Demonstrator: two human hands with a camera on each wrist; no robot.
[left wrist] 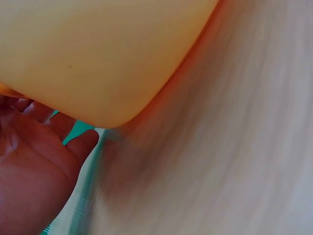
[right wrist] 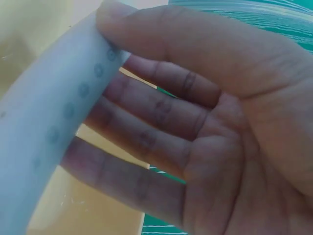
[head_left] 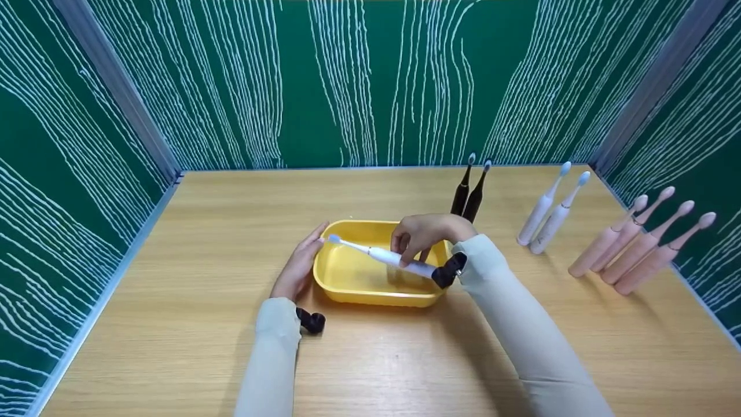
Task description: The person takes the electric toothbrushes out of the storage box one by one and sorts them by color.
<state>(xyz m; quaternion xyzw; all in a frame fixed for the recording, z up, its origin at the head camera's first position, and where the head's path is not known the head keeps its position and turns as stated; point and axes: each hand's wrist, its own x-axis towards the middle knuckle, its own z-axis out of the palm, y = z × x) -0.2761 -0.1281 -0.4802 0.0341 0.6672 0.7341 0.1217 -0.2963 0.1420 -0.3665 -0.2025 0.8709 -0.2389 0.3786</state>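
Right hand [head_left: 425, 234] pinches a white electric toothbrush [head_left: 385, 256] by its handle, thumb on top and fingers underneath, holding it over the yellow tray [head_left: 347, 284]. The brush head points toward the tray's left rim, and the handle end sticks out past the right rim. Left hand [head_left: 301, 263] lies flat against the tray's left outer wall, fingers straight, holding nothing. The tray sits near the middle of the wooden table [head_left: 173, 324].

To do it well, judging from this: keep the left hand bracing the tray so it doesn't slide, lower the brush level and lengthwise, and release only once it lies on the tray floor.

The right wrist view shows the grip up close, the thumb [right wrist: 146, 29] pressing the handle with its row of round buttons, which the head view can't resolve. The left wrist view, blurred, shows the palm [left wrist: 29, 166] beside the tray's corner. Only the head view shows the other brushes standing along the back and right edges: 2 black [head_left: 469, 191], 2 white [head_left: 550, 211], 4 pink [head_left: 637, 243].
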